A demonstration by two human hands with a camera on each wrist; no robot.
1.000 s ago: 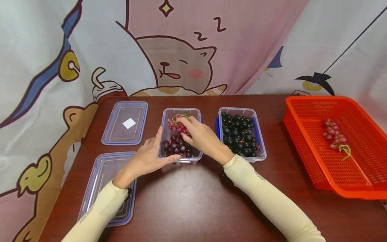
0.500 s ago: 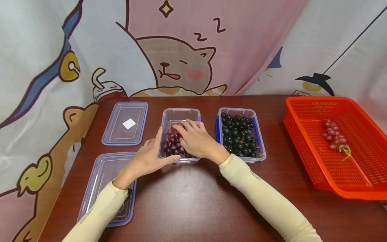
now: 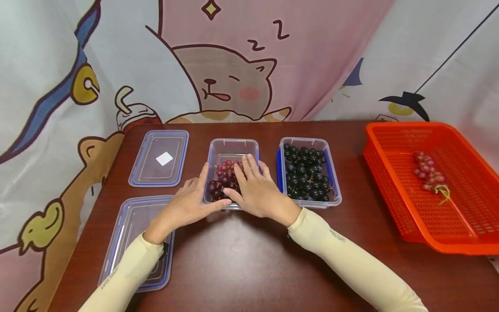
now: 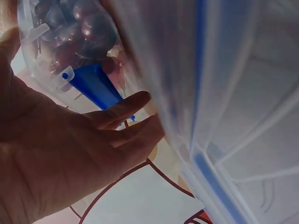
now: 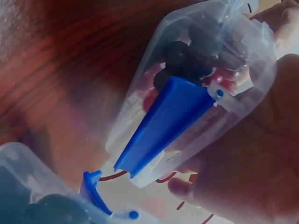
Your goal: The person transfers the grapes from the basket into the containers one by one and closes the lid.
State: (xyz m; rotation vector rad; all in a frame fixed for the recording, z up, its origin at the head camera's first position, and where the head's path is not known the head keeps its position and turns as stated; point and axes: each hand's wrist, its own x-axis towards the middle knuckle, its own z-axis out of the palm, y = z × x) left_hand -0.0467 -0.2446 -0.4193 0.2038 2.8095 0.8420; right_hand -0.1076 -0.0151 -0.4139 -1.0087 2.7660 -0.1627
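A clear plastic box (image 3: 234, 141) in the middle holds dark red grapes (image 3: 217, 189), with a pinker bunch of grapes (image 3: 225, 168) behind them. My left hand (image 3: 187, 200) rests at the box's left side, fingers stretched along the wall and thumb at the front corner. In the left wrist view its fingers lie extended near a blue latch (image 4: 97, 85). Over the right part of the box, my right hand (image 3: 260, 193) is spread out, palm down, and hides some grapes. The right wrist view shows this box's other blue latch (image 5: 163, 126).
To the right stands a second clear box (image 3: 338, 193) of black grapes (image 3: 306, 173). A red basket (image 3: 393, 203) farther right holds one pink bunch (image 3: 428, 171). Two clear lids, a small one (image 3: 150, 147) and a larger one (image 3: 130, 234), lie on the left.
My right hand has brought the pink bunch down towards the dark grapes and let it go; its fingers are now spread. The left hand stays at the box.
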